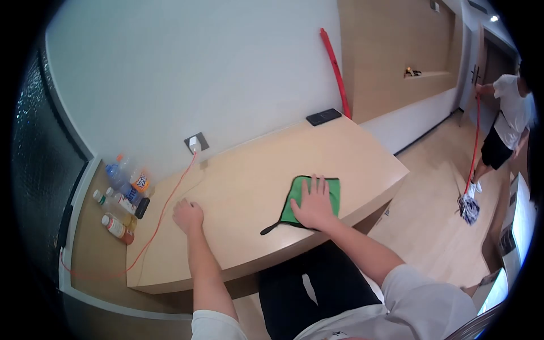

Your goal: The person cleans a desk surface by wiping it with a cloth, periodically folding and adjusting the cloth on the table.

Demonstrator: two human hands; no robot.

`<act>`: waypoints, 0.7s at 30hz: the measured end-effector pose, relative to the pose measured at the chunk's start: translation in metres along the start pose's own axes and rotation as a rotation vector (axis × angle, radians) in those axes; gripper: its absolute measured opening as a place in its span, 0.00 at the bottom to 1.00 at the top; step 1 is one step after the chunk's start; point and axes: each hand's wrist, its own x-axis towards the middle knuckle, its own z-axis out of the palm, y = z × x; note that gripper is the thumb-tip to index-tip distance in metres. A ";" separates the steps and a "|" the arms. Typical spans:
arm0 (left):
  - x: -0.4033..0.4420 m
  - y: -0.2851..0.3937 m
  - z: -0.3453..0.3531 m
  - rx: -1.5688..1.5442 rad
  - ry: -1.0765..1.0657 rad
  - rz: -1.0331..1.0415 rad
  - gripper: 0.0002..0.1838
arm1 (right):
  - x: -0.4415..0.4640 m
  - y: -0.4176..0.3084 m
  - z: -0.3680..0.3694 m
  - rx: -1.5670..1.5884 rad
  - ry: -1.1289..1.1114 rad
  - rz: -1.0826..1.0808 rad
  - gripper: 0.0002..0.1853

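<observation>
A green cloth (289, 213) with black edging and a black hanging loop lies spread on the pale wooden desk (249, 170), near its front edge. My right hand (313, 205) rests flat on top of it, fingers stretched and slightly apart, covering its middle. To the left, my left hand (188, 215) leans on the bare desktop with its fingers curled in; I see nothing in it. Just left of that hand runs a thin red charging cable (170, 201), apart from the fingers.
Several bottles (120, 195) and a small black object (142, 208) line the desk's left end. The cable leads to a white charger (194, 144) in a wall socket. A black phone (323, 117) lies at the back right corner. Beyond, another person (510, 107) holds a mop (468, 208).
</observation>
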 end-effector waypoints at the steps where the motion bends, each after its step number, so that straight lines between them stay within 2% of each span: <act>1: 0.001 -0.001 0.005 0.014 0.019 0.013 0.22 | 0.002 0.006 -0.004 0.018 -0.025 -0.049 0.43; 2: -0.003 -0.006 0.012 0.034 0.035 0.020 0.22 | 0.012 0.013 -0.008 0.014 -0.002 -0.077 0.43; 4: -0.005 -0.005 -0.004 0.038 -0.066 0.014 0.23 | 0.011 0.015 -0.008 0.035 -0.014 -0.145 0.42; 7: -0.007 -0.005 -0.008 0.037 -0.178 -0.001 0.24 | 0.006 0.013 -0.003 0.044 0.170 -0.181 0.40; 10: 0.004 0.004 -0.006 0.043 -0.213 -0.032 0.28 | 0.006 0.018 -0.016 0.342 -0.027 -0.071 0.38; 13: -0.002 0.000 -0.009 0.038 -0.275 -0.035 0.31 | 0.005 0.026 -0.005 0.149 0.005 -0.109 0.36; 21: -0.005 -0.011 -0.008 0.020 -0.321 0.005 0.33 | 0.033 0.098 -0.016 0.027 -0.051 -0.099 0.36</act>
